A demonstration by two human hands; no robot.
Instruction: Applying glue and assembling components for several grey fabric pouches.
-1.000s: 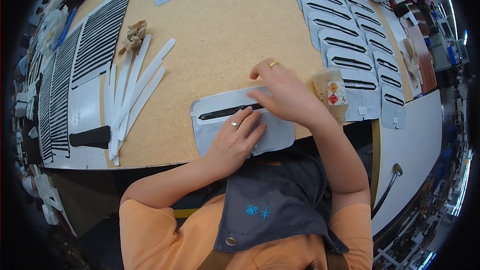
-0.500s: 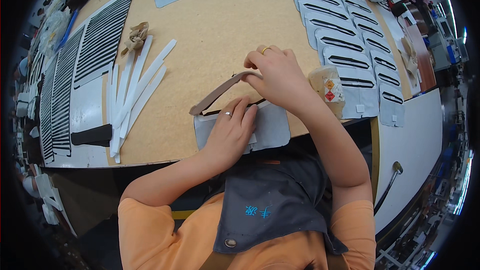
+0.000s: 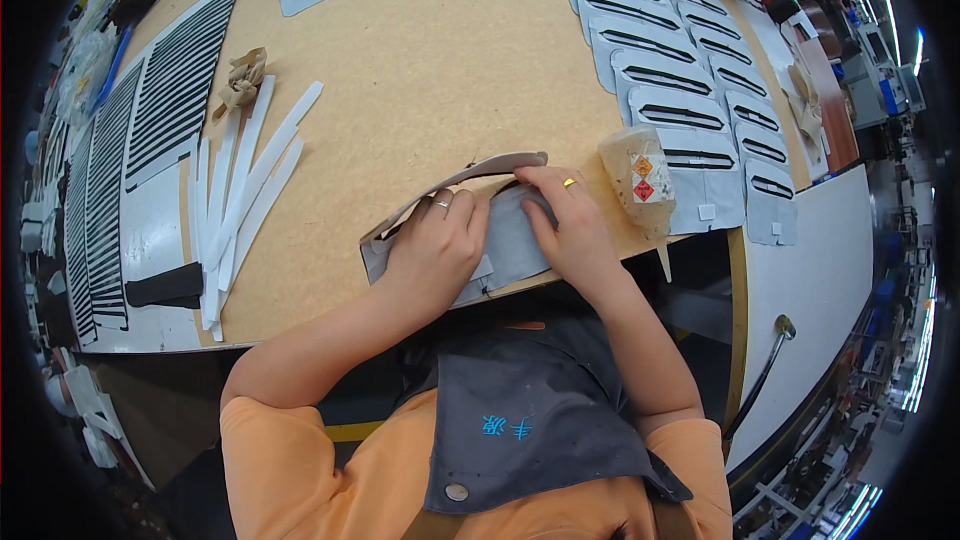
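Note:
In front of me at the table's near edge is a light grey fabric panel [image 3: 507, 242] with a black-edged slot, lifted and bent. A taupe strip [image 3: 455, 176] arches along its far edge, with a gap showing beneath it. My left hand [image 3: 437, 248] has its fingers curled over the panel's left part and the strip; the fingertips are partly hidden. At the right end, my right hand [image 3: 575, 230] bends its fingers over the strip and panel edge, its thumb lower on the grey face. A small white tag shows on the panel between my hands.
Overlapping grey panels [image 3: 672, 115] with black slots lie in rows at right. Beside my right hand stands a cloudy plastic bottle [image 3: 636, 178], its nozzle over the table edge. White strips [image 3: 245, 190], crumpled brown paper [image 3: 243, 78], a black piece [image 3: 165, 287] and striped sheets [image 3: 180, 90] lie left.
My right hand has come down from holding the strip's raised end to the panel's right edge. The strip now lies closer along the panel, and the panel is bent up. My left hand has shifted left.

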